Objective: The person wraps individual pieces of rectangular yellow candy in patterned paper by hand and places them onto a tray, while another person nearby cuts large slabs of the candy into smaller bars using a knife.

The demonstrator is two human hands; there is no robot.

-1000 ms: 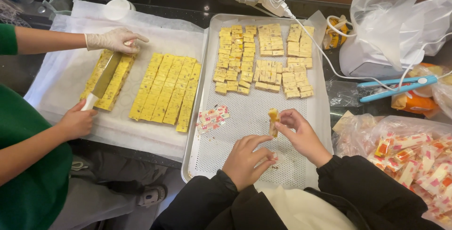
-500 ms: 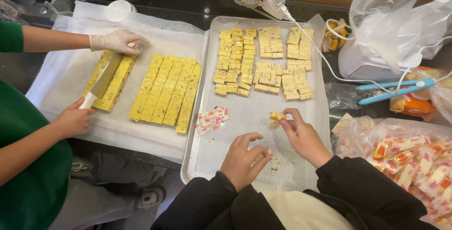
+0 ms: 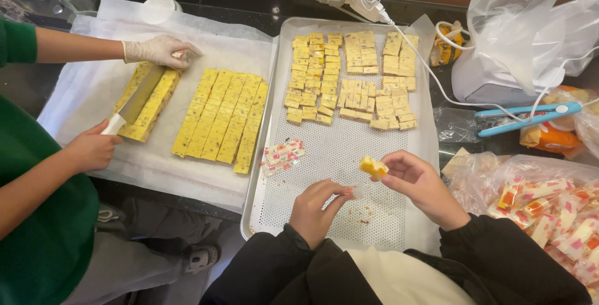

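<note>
Head view, read left to right. At nine o'clock a co-worker in a green sleeve (image 3: 37, 217) grips a knife (image 3: 134, 102) laid along a yellow slab (image 3: 153, 102); the co-worker's gloved hand (image 3: 159, 50) steadies the slab's far end. Just right of it lie the cut yellow strips (image 3: 221, 118), side by side on white paper (image 3: 93, 86) over a dark counter (image 3: 262, 2). At centre the perforated metal tray (image 3: 337, 155) carries rows of small yellow squares (image 3: 349, 80) toward twelve o'clock and a few printed wrappers (image 3: 284, 154) near its left rim. At six o'clock the person's left hand (image 3: 318, 208) rests on the tray, its fingers loosely curled around a small clear wrapper (image 3: 357, 191). The right hand (image 3: 421, 183) pinches a yellow candy piece (image 3: 373, 167) between thumb and fingertips, just above the tray and near the left hand. A white cable (image 3: 424, 68) crosses the tray's right edge. At three o'clock lie a blue sealing tool (image 3: 530, 118), a white plastic bag (image 3: 530, 24), and, lower, a clear bag of wrapped candies (image 3: 549, 211). Compared with half a second earlier, the candy piece sits closer to the person, and the co-worker's hands are unchanged.
</note>
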